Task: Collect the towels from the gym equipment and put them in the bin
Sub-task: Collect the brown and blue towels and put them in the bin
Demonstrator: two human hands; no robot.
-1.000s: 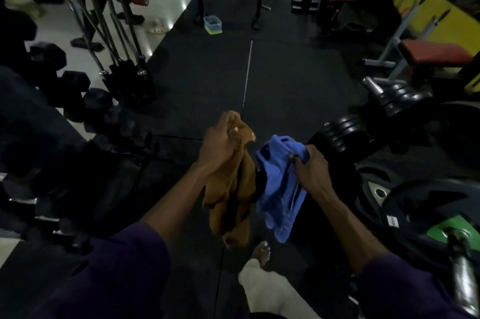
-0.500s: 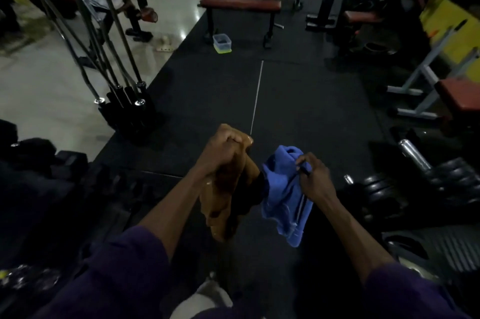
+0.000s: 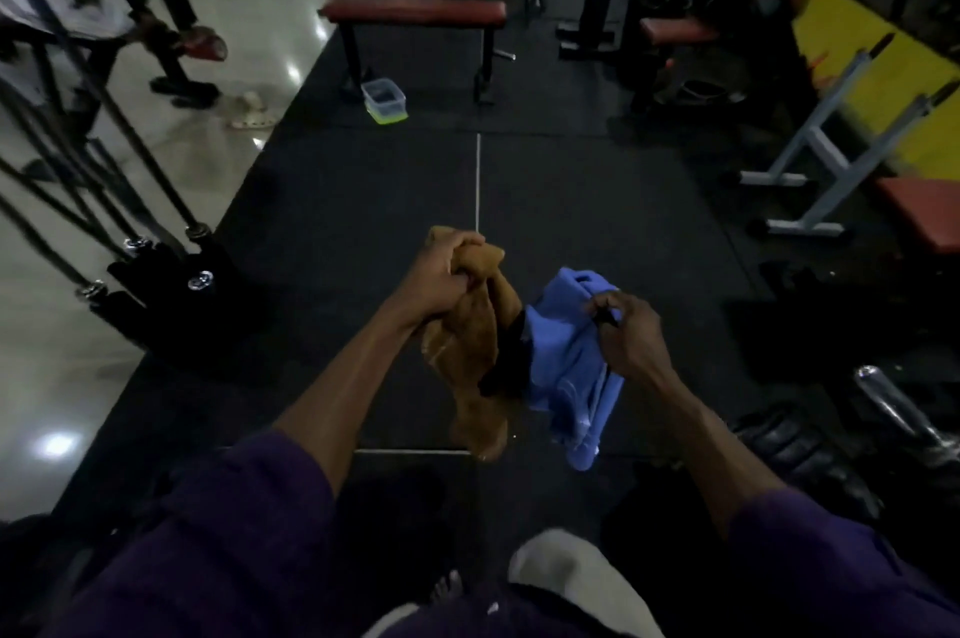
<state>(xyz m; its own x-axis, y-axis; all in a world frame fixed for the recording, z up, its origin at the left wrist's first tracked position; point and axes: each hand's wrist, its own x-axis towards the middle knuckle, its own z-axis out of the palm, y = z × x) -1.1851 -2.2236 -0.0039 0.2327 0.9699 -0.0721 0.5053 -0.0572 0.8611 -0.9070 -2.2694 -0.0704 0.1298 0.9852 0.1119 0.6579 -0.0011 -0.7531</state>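
Nearest, purple sleeves (image 3: 218,533) frame both outstretched arms over the black rubber mat (image 3: 363,222). The left hand (image 3: 441,274) is fisted tight around the top of a brown towel (image 3: 472,351), which hangs down below it. Just to the right, the right hand (image 3: 626,333) pinches a blue towel (image 3: 566,377) in closed fingers; the two cloths hang side by side. Farther off, a small clear plastic container (image 3: 384,99) sits on the mat beside a red-padded bench (image 3: 415,8).

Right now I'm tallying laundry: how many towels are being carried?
2: a brown towel in the left hand, a blue towel in the right hand. Folds may hide more.
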